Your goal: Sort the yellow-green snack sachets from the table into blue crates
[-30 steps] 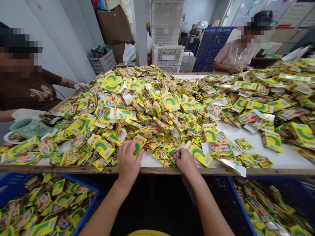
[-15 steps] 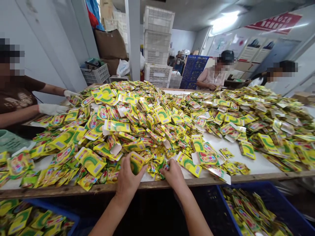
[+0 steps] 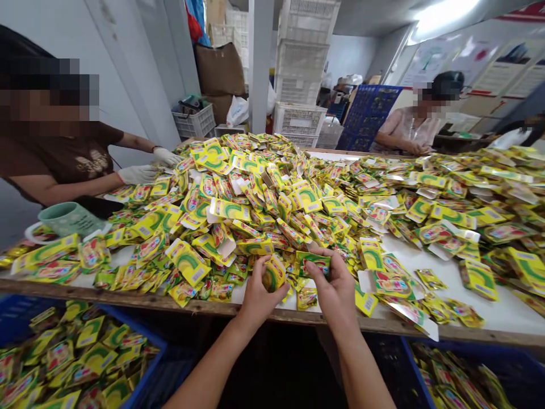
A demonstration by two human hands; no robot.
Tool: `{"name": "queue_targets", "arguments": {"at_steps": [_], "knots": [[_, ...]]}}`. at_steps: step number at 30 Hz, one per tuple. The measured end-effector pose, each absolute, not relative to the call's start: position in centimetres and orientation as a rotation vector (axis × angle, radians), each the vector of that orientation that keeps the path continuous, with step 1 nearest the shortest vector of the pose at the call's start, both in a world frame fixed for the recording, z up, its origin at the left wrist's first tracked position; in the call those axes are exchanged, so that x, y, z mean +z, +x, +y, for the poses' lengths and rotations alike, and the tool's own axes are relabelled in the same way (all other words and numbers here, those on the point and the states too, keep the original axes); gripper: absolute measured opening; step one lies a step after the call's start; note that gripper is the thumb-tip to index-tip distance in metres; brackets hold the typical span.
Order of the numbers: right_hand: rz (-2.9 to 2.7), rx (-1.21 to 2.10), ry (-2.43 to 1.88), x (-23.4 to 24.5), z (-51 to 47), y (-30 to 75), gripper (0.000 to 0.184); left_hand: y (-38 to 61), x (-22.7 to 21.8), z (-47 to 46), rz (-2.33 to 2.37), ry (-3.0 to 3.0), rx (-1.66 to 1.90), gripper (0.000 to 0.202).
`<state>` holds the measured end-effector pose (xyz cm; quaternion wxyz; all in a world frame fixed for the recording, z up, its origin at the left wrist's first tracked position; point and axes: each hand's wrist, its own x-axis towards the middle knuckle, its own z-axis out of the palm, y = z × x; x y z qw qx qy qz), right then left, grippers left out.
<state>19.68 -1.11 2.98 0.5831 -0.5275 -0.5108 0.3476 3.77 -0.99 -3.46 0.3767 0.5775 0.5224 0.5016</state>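
left hand (image 3: 259,295): fingers are gripping 1 yellow box (image 3: 273,274) | right hand (image 3: 337,291): fingers are pinching 1 green packet (image 3: 315,262), at 3 o'clock from box | both hovering above tabletop (image 3: 409,253)

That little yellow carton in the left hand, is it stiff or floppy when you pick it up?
Probably stiff but crushable: the yellow carton holds its boxy shape in the left hand. Likely light, since a mere pinch holds it.
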Motion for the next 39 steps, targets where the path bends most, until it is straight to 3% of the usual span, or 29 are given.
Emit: {"name": "queue_targets", "arguments": {"at_steps": [4, 10, 17, 22, 29, 32, 36, 39], "knots": [[-1.213, 0.783, -1.203, 2.8, 0.1, 17.2, 0.029, 2.6, -2.0, -1.0, 0.99, 1.135, 1.182, 0.037], [-1.629, 0.537, -1.065, 1.0, 0.9, 15.8, 0.015, 1.9, -1.7, -0.7, 0.868, 1.064, 1.172, 0.05], [-1.974, 0.281, -1.107, 2.4, 1.9, 17.2, 0.019, 1.8, -1.3, 0.9, 0.83, 1.267, 1.117, 0.04], [-2.368, 0.483, -1.124, 3.8, 0.5, 17.0, 0.025, 1.1, -2.3, -0.1, 0.904, 1.284, 1.061, 0.033], [-2.334, 0.283, -1.219, 3.0, -0.4, 14.9, 0.03, -0.1, -2.9, -1.7, 1.01, 1.304, 1.064, 0.019], [-2.453, 0.251, -1.095, 3.0, -0.1, 14.7, 0.02, -0.4, -2.4, -1.6, 0.979, 1.253, 1.073, 0.024], [-2.517, 0.313, -1.084, 3.8, -0.4, 15.2, 0.03, -0.6, -2.6, -1.4, 0.996, 1.187, 1.054, 0.041], [-2.462, 0.3, -1.142, 3.5, -0.8, 15.6, 0.015, -0.7, -3.5, -1.2, 1.008, 1.178, 1.061, 0.048]]}}
